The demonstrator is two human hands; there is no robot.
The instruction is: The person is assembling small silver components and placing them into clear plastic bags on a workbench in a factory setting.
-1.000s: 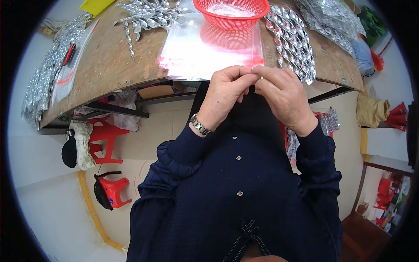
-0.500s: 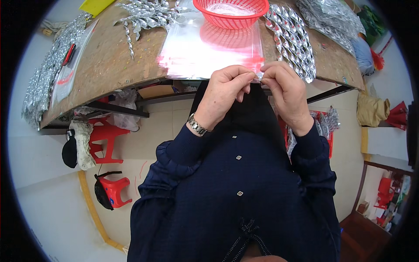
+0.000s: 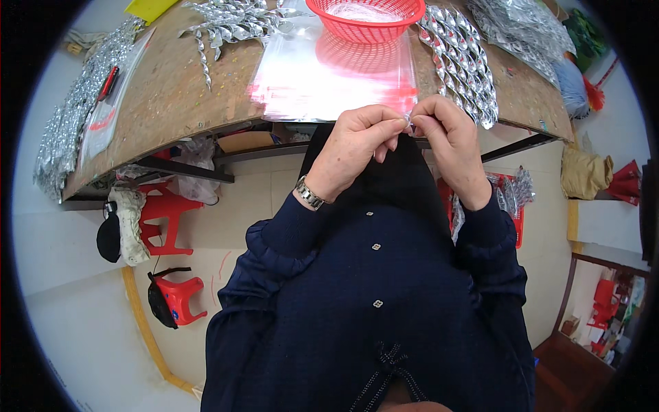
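Observation:
My left hand (image 3: 358, 147), with a metal watch at its wrist, pinches thumb against forefinger in front of the table edge. My right hand (image 3: 449, 145) meets it fingertip to fingertip, also in a pinch. Between the fingertips shows a tiny whitish, shiny bit (image 3: 410, 124), too small to name. Just beyond my hands lies a stack of clear plastic bags (image 3: 295, 75) with pink-red bands along the near edge. On the stack stands a red plastic basket (image 3: 367, 29) holding fine whitish strands. Silver twisted foil strips (image 3: 461, 65) lie right of the bags.
More foil twists (image 3: 237, 26) lie at the far left of the wooden table (image 3: 171, 89). Silver tinsel (image 3: 75, 113) and a red-and-black cutter (image 3: 108, 84) are by its left edge. Bagged foil (image 3: 525, 34) sits far right. Red stools (image 3: 182, 300) stand on the floor at left.
My right fingers have closed in to touch the left fingertips, where the small whitish bit now shows. The left hand has hardly moved.

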